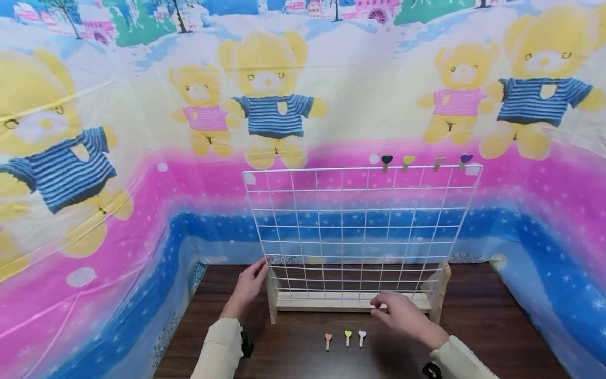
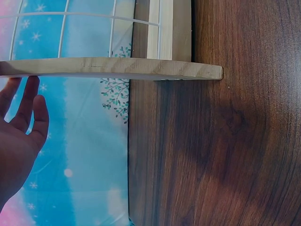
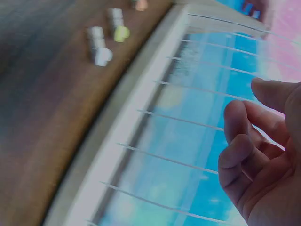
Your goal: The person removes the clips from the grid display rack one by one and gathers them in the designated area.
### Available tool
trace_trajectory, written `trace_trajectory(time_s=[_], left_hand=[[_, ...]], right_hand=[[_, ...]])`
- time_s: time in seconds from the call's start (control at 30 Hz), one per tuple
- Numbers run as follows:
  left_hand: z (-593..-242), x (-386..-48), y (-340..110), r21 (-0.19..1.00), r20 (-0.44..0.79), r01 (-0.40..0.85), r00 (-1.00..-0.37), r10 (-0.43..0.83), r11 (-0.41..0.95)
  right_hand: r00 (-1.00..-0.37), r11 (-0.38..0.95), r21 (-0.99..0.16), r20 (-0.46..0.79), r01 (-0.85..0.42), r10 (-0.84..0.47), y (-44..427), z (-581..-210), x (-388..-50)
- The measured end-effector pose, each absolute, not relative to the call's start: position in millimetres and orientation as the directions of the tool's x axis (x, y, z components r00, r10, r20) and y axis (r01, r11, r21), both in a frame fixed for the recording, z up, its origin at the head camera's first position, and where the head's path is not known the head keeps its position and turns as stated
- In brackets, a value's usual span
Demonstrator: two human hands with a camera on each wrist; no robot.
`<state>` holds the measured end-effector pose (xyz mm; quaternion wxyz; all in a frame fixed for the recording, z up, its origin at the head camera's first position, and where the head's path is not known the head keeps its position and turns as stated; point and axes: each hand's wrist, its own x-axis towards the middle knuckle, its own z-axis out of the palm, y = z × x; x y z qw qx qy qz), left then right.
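A white wire grid [image 1: 331, 227] stands upright in a wooden stand [image 1: 350, 304] on the table. My left hand [image 1: 248, 284] is at the stand's left side, with extended fingers touching or very near the wooden side piece [image 2: 141, 68] in the left wrist view. In front of the grid's lower right part hovers my right hand [image 1: 402, 316], its fingers loosely bent and nothing between them. Three small heart-topped clothespins lie on the table before the stand: orange [image 1: 328, 338], yellow [image 1: 347, 335] and white [image 1: 362, 335].
Along the grid's top edge, towards the right, sit heart clothespins in dark green [image 1: 387, 159], yellow [image 1: 408, 159], pale pinkish [image 1: 440, 160] and purple [image 1: 466, 158]. A printed bear curtain [image 1: 355, 105] surrounds the dark wooden table [image 1: 284, 347] at the back and sides.
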<state>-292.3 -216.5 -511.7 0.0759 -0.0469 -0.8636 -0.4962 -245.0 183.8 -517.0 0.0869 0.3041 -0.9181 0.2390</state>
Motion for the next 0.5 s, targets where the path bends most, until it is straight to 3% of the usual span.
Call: trace_trajectory(time_s=[0.5], left_hand=[[-512.8,-293.8,-216.1,0.852,0.177,0.15,-0.984,-0.006,0.501]], right_hand=[[-0.797,0.702,-0.387,0.383,-0.598,-0.467,197.4,-414.8,-237.8]])
